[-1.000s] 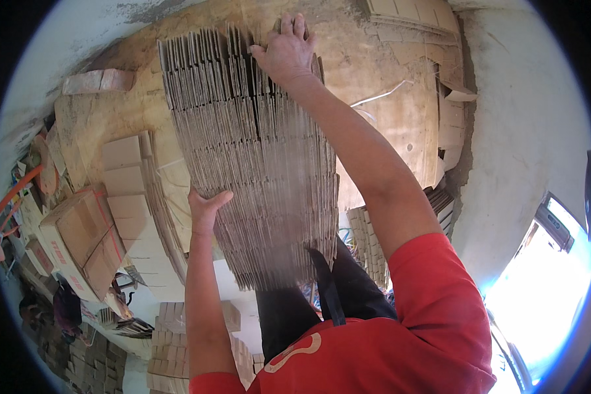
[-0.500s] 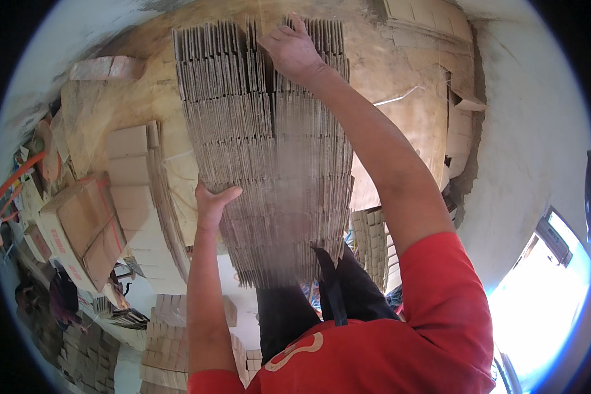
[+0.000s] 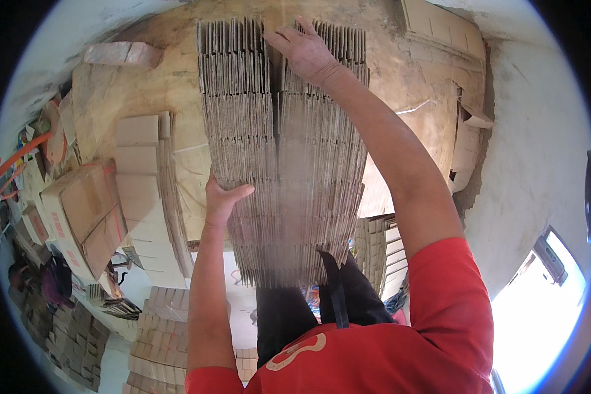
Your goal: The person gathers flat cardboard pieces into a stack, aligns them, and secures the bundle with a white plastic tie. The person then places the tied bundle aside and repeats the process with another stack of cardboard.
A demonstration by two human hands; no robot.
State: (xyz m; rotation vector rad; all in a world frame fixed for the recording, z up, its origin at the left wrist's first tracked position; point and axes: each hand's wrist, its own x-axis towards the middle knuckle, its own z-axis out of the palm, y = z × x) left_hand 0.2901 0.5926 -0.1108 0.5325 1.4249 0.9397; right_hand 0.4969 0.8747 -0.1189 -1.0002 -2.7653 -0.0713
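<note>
Cardboard stack (image 3: 289,164) between hands (edge-on)

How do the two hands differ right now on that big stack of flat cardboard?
The right hand lies flat on the far top end of the cardboard stack, arm stretched out; the left hand grips the stack's left edge, low and near the body. The right hand's fingers spread over the sheet edges; the left hand's thumb hooks onto the face. Both are bare and touch the same stack.

I see a stack of flattened cartons (image 3: 282,157) lying on the tabletop (image 3: 400,72), a bundled box (image 3: 88,210) to its left, and more carton piles (image 3: 164,328) below.
</note>
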